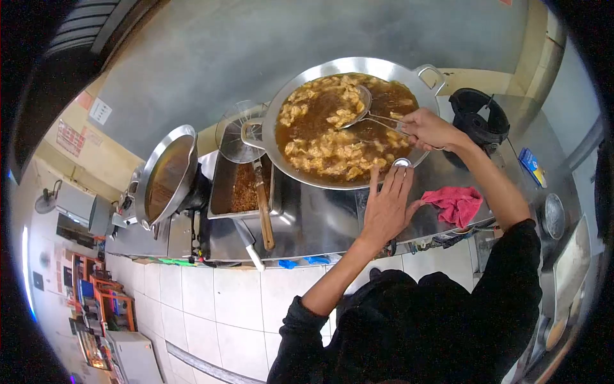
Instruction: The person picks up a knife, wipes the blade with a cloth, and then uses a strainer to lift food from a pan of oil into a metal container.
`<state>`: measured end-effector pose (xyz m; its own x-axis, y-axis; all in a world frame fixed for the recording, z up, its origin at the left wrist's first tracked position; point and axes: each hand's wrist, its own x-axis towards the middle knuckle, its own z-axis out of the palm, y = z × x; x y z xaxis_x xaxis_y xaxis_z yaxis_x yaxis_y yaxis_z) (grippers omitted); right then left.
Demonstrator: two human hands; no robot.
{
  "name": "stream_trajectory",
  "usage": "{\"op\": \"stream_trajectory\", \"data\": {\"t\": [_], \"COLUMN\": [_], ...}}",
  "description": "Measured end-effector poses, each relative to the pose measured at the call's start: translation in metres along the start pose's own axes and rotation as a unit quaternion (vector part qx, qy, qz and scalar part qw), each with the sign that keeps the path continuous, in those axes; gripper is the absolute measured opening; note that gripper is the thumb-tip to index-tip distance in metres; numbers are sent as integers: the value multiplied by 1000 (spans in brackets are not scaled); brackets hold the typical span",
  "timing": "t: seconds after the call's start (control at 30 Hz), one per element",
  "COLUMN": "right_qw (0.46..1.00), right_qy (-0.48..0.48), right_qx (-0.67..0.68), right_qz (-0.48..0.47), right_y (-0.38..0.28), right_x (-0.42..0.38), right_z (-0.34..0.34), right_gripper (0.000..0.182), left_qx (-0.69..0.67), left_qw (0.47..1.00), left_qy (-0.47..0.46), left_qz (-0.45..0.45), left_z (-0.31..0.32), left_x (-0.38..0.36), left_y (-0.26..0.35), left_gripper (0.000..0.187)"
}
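Note:
A wide metal wok point(358, 66) holds brown oil with many golden frying pieces point(329, 152). My right hand point(432, 130) is closed round the wire handle of a skimmer point(364, 107), whose round head sits among the pieces near the wok's middle. At the wok's front rim is my left hand point(389, 205), fingers spread, beside a small round metal object point(401, 162) at its fingertips; whether they touch it I cannot tell. A crumpled pink cloth point(455, 205) lies on the steel counter just right of my left hand.
To the left stand a second pan of oil point(171, 174), a metal tray with brown crumbs point(244, 192), a wire strainer point(238, 133) and a wooden-handled tool point(265, 214). A knife point(250, 246) lies at the counter's front edge. A black burner point(480, 118) is at right.

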<state>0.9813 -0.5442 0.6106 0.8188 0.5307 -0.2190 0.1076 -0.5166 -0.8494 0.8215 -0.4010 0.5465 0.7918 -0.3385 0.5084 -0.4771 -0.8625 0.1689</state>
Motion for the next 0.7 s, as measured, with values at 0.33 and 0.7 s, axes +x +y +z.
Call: {"op": "stream_trajectory", "data": {"t": [0.33,0.7], "right_qw": [953,879], "right_qy": [50,113], "right_qx": [-248,-445], "right_qz": [-166,-127], "right_y": [-18,-86], "right_x": [-10,-105], "right_z": [5,32], "right_gripper": [22,33], "left_qx": [-203,-285], "left_qw": [977,770], "left_qy": [-45,-61], "left_qz": [-53,-568], "left_z": [20,159], "left_x": [-103,-536], "left_y": [11,-18], "left_gripper": [39,28]}}
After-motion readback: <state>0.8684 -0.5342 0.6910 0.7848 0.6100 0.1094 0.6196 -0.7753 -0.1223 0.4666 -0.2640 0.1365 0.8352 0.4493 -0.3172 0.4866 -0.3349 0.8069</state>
